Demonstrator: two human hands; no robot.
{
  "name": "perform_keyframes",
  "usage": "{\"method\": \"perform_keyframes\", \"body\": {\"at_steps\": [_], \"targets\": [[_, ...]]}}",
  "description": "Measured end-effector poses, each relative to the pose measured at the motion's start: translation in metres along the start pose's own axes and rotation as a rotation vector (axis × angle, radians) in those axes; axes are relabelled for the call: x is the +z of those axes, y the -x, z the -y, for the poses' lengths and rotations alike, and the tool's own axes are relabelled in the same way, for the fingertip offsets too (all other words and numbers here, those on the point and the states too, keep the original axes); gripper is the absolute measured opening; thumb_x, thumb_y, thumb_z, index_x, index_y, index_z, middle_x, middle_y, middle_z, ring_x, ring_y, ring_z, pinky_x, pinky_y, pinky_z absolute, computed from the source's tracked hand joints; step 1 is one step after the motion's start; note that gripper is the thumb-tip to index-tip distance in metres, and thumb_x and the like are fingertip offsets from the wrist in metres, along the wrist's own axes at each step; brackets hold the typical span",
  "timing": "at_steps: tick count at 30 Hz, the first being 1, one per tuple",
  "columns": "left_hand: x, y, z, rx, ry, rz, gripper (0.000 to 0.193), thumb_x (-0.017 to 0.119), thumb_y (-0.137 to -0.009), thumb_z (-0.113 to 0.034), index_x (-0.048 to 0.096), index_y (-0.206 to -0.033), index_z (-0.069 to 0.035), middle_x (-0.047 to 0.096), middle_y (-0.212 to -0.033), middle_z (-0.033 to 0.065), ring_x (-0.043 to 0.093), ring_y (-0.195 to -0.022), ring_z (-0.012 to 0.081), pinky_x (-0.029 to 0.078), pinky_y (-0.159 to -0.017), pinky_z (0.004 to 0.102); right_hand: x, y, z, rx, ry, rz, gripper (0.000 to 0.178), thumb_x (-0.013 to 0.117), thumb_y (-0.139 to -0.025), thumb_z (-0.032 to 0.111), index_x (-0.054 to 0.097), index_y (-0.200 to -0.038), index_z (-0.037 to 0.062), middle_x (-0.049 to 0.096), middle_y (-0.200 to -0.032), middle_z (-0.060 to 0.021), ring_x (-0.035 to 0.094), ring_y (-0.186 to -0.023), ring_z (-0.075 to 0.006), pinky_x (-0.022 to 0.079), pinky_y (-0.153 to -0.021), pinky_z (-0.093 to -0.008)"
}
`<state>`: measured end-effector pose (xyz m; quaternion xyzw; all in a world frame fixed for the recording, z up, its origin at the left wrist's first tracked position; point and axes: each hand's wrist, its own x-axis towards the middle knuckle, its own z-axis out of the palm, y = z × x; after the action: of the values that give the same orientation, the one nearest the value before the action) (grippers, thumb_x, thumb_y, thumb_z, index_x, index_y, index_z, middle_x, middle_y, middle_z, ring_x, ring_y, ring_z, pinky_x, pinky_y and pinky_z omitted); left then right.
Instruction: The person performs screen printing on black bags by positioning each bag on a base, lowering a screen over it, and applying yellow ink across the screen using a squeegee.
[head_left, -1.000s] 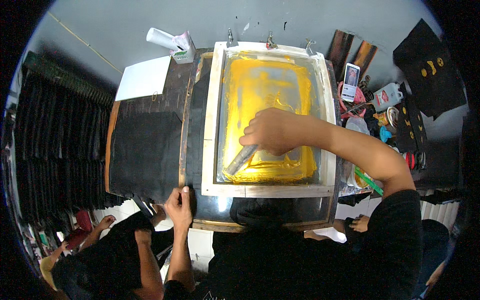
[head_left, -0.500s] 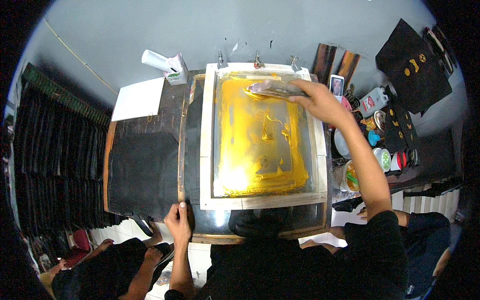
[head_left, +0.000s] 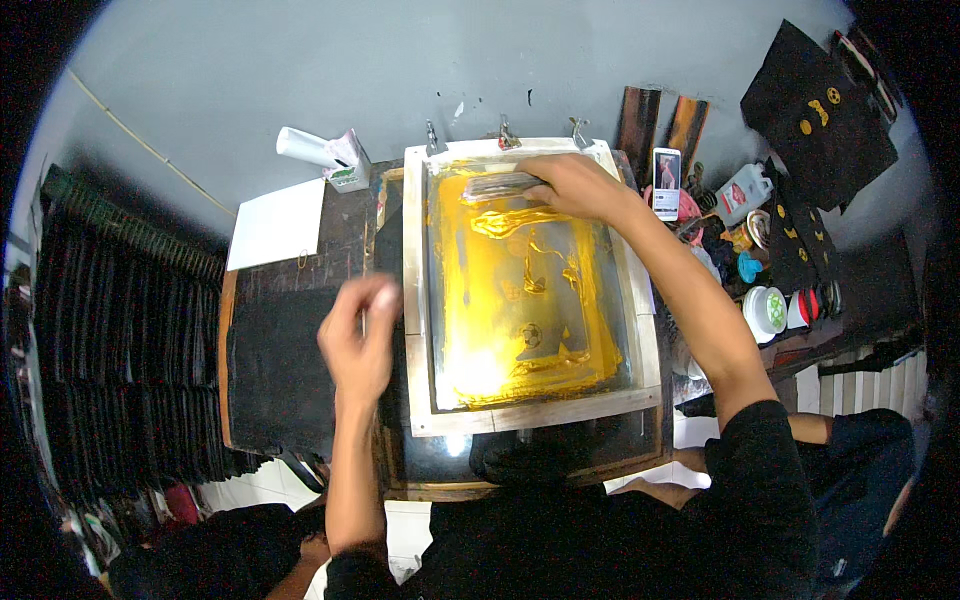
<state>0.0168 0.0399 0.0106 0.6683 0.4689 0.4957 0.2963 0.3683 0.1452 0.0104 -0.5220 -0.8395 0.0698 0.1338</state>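
Observation:
A white-edged screen printing frame (head_left: pixel 530 423) lies on the board, its mesh smeared with wet yellow ink (head_left: pixel 480 340). Along the far part of the mesh my right hand (head_left: pixel 580 188) grips a squeegee (head_left: pixel 500 184), whose far edge is partly covered by the fingers. A thick bead of yellow ink lies just on the near side of the squeegee. My left hand (head_left: pixel 360 335) is in the air beside the frame's left edge, over the dark board; motion smears its fingers, and nothing can be made out in it.
Metal clamps (head_left: pixel 505 132) stand at the frame's far edge. A white board (head_left: pixel 275 222) and a small basket (head_left: pixel 350 172) are at left, near stacked black cloth (head_left: pixel 130 340). On the right are a phone (head_left: pixel 665 183), a jug (head_left: pixel 744 193) and paint tubs (head_left: pixel 765 312). Other people sit nearby.
My left hand has left the board's near edge and moved up and away beside the frame. The squeegee has shifted slightly left and flattened, leaving the ink bead behind on the mesh.

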Motion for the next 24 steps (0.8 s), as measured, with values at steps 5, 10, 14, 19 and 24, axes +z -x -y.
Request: {"method": "perform_keyframes", "body": {"at_steps": [5, 10, 14, 19, 24], "targets": [[0.072, -0.114, 0.024, 0.419, -0.356, 0.153, 0.04, 0.071, -0.093, -0.026, 0.066, -0.124, -0.001, 0.071, -0.119, 0.0198, 0.067, -0.114, 0.0369, 0.05, -0.099, 0.042, 0.008, -0.028, 0.016, 0.13, 0.082, -0.033, 0.04, 0.076, -0.084, 0.035, 0.067, -0.109, 0.0059, 0.072, -0.099, -0.0189, 0.069, -0.094, -0.0397, 0.052, -0.082, -0.0503], [0.099, -0.148, 0.035, 0.055, -0.427, 0.552, 0.047, 0.075, -0.087, -0.032, 0.069, -0.122, -0.001, 0.072, -0.108, 0.0253, 0.071, -0.099, 0.0371, 0.053, -0.089, 0.0425, 0.027, -0.023, 0.012, 0.136, 0.206, -0.144, 0.041, 0.077, -0.081, 0.04, 0.065, -0.099, 0.0056, 0.072, -0.094, -0.0169, 0.069, -0.091, -0.038, 0.052, -0.076, -0.0506], [0.095, -0.12, 0.034, 0.06, -0.395, 0.509, 0.044, 0.076, -0.087, -0.03, 0.071, -0.12, -0.002, 0.071, -0.108, 0.0258, 0.071, -0.095, 0.038, 0.053, -0.086, 0.0431, 0.022, -0.003, 0.029, 0.13, 0.212, -0.021, 0.041, 0.077, -0.082, 0.041, 0.062, -0.096, 0.0057, 0.071, -0.094, -0.0154, 0.068, -0.093, -0.0365, 0.052, -0.075, -0.0498], [0.089, -0.08, 0.029, 0.168, -0.381, 0.462, 0.04, 0.076, -0.088, -0.029, 0.071, -0.116, -0.002, 0.071, -0.108, 0.0238, 0.07, -0.095, 0.04, 0.053, -0.085, 0.0434, 0.03, 0.032, 0.05, 0.106, 0.182, -0.088, 0.039, 0.075, -0.083, 0.041, 0.06, -0.094, 0.0063, 0.068, -0.092, -0.0136, 0.068, -0.092, -0.0355, 0.052, -0.075, -0.0487], [0.075, -0.041, 0.016, 0.19, -0.367, 0.481, 0.035, 0.076, -0.087, -0.026, 0.072, -0.112, -0.001, 0.072, -0.105, 0.0216, 0.069, -0.095, 0.0393, 0.054, -0.085, 0.0428, 0.034, 0.065, 0.08, 0.151, 0.148, -0.052, 0.036, 0.075, -0.083, 0.036, 0.062, -0.097, 0.0065, 0.068, -0.095, -0.0128, 0.069, -0.093, -0.0342, 0.054, -0.076, -0.0481]]}}
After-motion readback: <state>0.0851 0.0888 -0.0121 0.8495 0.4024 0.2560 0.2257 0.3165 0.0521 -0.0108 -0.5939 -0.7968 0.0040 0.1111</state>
